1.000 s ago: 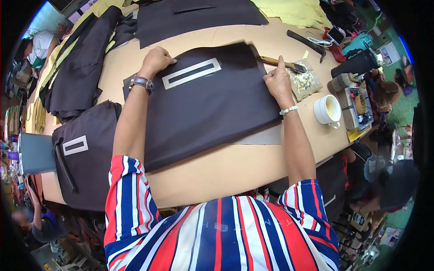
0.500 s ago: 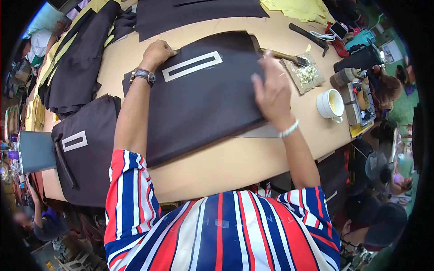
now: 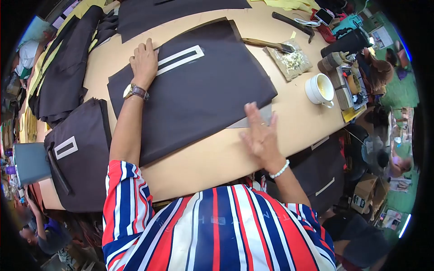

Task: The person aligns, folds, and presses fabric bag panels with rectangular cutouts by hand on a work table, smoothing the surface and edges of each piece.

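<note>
Smooth tan table (image 3: 203, 158) underlies everything. Nearest, the right hand (image 3: 261, 137), its grip spread, is beside matte dark cloth (image 3: 194, 104) lying mid-table. Farther, the left hand (image 3: 144, 65), grip loosely spread, rests on it by a pale rectangular frame (image 3: 199, 53). Beyond lies flat black fabric (image 3: 181, 17).

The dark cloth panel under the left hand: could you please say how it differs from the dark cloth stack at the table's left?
The dark cloth panel looks wider than the dark cloth stack. The panel's white rectangular frame is partly covered by the bare left hand; the stack's white frame shows whole. A dark bar lies on the stack, none on the panel. Both bear white frames.
</note>
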Demonstrator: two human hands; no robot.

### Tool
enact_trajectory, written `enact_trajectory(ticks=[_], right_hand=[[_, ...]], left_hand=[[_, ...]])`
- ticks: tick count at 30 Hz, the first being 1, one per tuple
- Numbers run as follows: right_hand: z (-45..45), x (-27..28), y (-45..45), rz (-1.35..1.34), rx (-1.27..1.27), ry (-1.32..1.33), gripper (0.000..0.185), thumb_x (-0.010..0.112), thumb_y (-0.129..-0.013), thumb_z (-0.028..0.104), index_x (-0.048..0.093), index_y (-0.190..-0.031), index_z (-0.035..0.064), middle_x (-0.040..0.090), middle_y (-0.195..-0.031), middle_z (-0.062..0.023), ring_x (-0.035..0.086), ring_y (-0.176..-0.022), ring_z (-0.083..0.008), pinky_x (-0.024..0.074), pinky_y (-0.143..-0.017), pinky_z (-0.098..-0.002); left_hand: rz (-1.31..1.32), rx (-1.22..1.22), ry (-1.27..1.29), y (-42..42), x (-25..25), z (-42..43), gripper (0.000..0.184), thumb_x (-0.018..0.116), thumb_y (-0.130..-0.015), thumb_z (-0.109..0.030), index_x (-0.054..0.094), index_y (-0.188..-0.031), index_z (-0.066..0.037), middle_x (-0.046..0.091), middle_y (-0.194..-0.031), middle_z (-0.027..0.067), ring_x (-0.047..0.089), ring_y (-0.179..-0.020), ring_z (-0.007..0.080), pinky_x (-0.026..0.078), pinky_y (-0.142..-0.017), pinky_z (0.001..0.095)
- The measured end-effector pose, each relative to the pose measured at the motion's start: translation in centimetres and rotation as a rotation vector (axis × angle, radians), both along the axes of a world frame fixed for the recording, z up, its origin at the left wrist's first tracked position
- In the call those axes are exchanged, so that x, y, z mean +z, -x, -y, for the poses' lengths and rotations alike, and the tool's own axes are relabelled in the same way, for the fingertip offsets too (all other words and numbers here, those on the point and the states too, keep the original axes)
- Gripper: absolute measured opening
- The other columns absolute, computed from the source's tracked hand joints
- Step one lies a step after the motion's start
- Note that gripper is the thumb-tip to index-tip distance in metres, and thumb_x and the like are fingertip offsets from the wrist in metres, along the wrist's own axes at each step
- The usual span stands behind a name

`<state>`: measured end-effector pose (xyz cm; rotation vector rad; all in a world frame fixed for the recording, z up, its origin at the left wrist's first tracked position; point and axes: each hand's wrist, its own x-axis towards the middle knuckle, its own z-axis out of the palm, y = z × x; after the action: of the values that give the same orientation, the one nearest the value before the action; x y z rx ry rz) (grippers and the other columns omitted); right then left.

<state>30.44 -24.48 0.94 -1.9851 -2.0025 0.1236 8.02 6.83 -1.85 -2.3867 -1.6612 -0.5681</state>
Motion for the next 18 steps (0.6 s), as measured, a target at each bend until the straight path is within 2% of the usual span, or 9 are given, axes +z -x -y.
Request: enact_trajectory(ticks=[2,5,9,10,11,12,13,16,18], right_hand=[[-0.6,0.1,-1.7,-0.038,-0.127,-0.034,0.067,0.045,-0.091,0.031,0.015,-0.144,0.0045,0.039,-0.141,-0.0111,0.037,-0.129,-0.0266,0.0105,-0.104,-0.063],[-1.1,-0.4,-2.5,-0.153,-0.216,-0.1,0.068,0.043,-0.091,0.015,0.004,-0.145,0.0036,0.046,-0.135,-0.0107,0.044,-0.124,-0.0292,0.0132,-0.102,-0.0646],[-1.3,-0.4,-3.1,-0.184,-0.218,-0.132,0.067,0.04,-0.089,0.011,0.003,-0.144,0.0024,0.053,-0.129,-0.0103,0.049,-0.119,-0.028,0.0185,-0.102,-0.0617],[-1.5,-0.4,-3.2,-0.17,-0.216,-0.15,0.067,0.04,-0.089,0.009,0.003,-0.144,0.0021,0.055,-0.126,-0.0099,0.051,-0.116,-0.0274,0.0207,-0.101,-0.0603],[-1.6,-0.4,-3.3,-0.156,-0.214,-0.167,0.067,0.04,-0.089,0.008,0.003,-0.144,0.0018,0.057,-0.123,-0.0096,0.053,-0.114,-0.0268,0.0228,-0.101,-0.0588],[-1.8,-0.3,-3.5,-0.146,-0.22,-0.163,0.067,0.04,-0.088,0.008,0.003,-0.144,0.0015,0.059,-0.12,-0.0092,0.055,-0.113,-0.0261,0.025,-0.1,-0.0571],[-2.0,-0.2,-3.7,-0.137,-0.225,-0.159,0.067,0.04,-0.088,0.008,0.003,-0.144,0.0012,0.06,-0.118,-0.0087,0.056,-0.111,-0.0254,0.0273,-0.099,-0.0553],[-2.2,0.1,-3.6,-0.088,-0.221,-0.18,0.067,0.041,-0.087,0.006,0.005,-0.144,0.0004,0.063,-0.113,-0.0078,0.06,-0.104,-0.0243,0.032,-0.097,-0.0524],[-2.1,0.0,-3.6,-0.055,-0.22,-0.206,0.067,0.042,-0.087,0.006,0.008,-0.143,-0.0002,0.064,-0.111,-0.0077,0.062,-0.099,-0.0241,0.0343,-0.094,-0.0517]], left_hand=[[-0.022,0.006,0.007,0.0,0.3,0.3,0.047,0.052,-0.09,-0.031,0.041,-0.13,-0.008,0.054,-0.106,0.012,0.054,-0.098,0.0294,0.044,-0.078,0.0482],[-0.08,0.019,0.053,-0.3,1.2,0.5,0.046,0.051,-0.089,-0.023,0.04,-0.131,-0.008,0.054,-0.107,0.0113,0.052,-0.102,0.0282,0.043,-0.079,0.0506],[-0.071,-0.091,-0.332,-4.4,2.7,2.3,0.052,0.049,-0.079,-0.005,0.042,-0.13,-0.009,0.053,-0.112,0.0109,0.048,-0.107,0.0284,0.04,-0.081,0.0529],[-0.148,-0.117,-0.452,-6.6,2.6,4.1,0.046,0.052,-0.076,-0.009,0.048,-0.122,-0.008,0.052,-0.11,0.0104,0.046,-0.108,0.0297,0.038,-0.084,0.0531],[0.136,-0.295,-0.128,-9.5,4.2,7.1,0.045,0.051,-0.076,-0.008,0.049,-0.12,-0.007,0.05,-0.117,0.0131,0.042,-0.114,0.0331,0.033,-0.091,0.0567],[0.099,-0.358,-0.15,-12.1,4.8,9.9,0.043,0.053,-0.078,-0.012,0.049,-0.12,-0.006,0.047,-0.124,0.0156,0.038,-0.12,0.0348,0.028,-0.095,0.0583],[0.183,-0.445,-0.181,-14.3,4.3,13.1,0.046,0.053,-0.083,-0.017,0.044,-0.126,-0.004,0.044,-0.128,0.0174,0.037,-0.123,0.0351,0.032,-0.094,0.057],[0.218,-0.634,0.066,-16.5,0.3,19.8,0.054,0.046,-0.09,-0.033,0.035,-0.135,-0.004,0.029,-0.142,0.0201,0.023,-0.133,0.0377,0.021,-0.102,0.0602],[0.228,-0.532,0.149,-14.5,0.3,20.9,0.055,0.044,-0.092,-0.032,0.031,-0.138,-0.004,0.026,-0.144,0.0197,0.02,-0.135,0.0367,0.018,-0.104,0.0593]])
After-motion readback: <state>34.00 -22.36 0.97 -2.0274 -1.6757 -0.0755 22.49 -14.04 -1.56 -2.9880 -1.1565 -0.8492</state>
